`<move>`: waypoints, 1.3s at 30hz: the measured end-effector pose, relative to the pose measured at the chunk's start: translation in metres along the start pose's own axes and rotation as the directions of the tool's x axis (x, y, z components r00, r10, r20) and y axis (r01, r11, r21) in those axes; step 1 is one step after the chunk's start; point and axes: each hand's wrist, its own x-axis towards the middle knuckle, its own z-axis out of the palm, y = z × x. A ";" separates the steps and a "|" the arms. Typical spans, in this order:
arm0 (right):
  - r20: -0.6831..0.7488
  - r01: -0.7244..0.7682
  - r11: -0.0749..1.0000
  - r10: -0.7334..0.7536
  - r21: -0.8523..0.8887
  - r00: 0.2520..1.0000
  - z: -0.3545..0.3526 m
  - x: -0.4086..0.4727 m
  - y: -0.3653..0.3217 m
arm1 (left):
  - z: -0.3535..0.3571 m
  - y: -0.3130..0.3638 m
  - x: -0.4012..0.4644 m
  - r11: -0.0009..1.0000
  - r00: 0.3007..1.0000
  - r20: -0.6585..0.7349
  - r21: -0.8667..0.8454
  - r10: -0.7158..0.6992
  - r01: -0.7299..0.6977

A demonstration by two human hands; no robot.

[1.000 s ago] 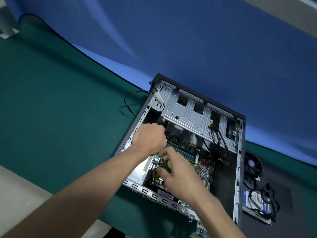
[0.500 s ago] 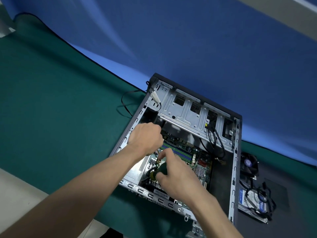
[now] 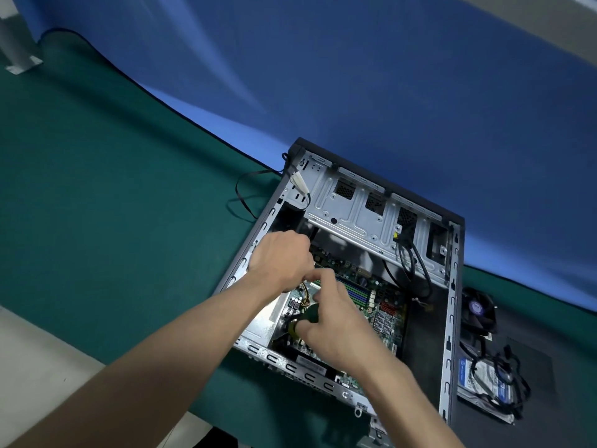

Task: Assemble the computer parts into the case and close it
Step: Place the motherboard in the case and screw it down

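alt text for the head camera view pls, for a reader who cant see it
Two bare hands work inside an open computer case on a green mat: the right hand grips a green-and-yellow tool handle over the motherboard, the left hand beside it.

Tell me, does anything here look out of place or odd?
Nothing looks damaged. A black cable trails out of the open case onto the green mat, and a fan and hard drive lie outside.
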 end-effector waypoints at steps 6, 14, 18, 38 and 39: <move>-0.211 0.035 0.988 -0.066 -0.148 0.975 0.011 0.006 -0.009 | -0.001 0.000 -0.001 1.000 1.000 0.005 0.000 0.007 -0.007; -0.296 0.024 0.967 -0.101 -0.253 0.950 0.016 -0.005 0.001 | -0.001 -0.001 -0.001 1.000 0.999 -0.013 -0.006 0.030 -0.030; -0.143 0.043 0.987 -0.066 -0.158 0.987 0.003 -0.005 0.000 | -0.001 0.000 -0.001 1.000 1.000 -0.007 -0.005 0.021 -0.021; -0.168 -0.062 0.858 -0.029 -0.510 0.985 0.003 0.009 -0.023 | 0.003 -0.001 0.003 0.999 1.000 0.003 0.035 0.017 -0.017; -0.166 -0.070 0.852 -0.020 -0.519 0.986 0.004 0.011 -0.024 | 0.003 -0.001 0.003 0.999 1.000 0.002 0.029 0.016 -0.016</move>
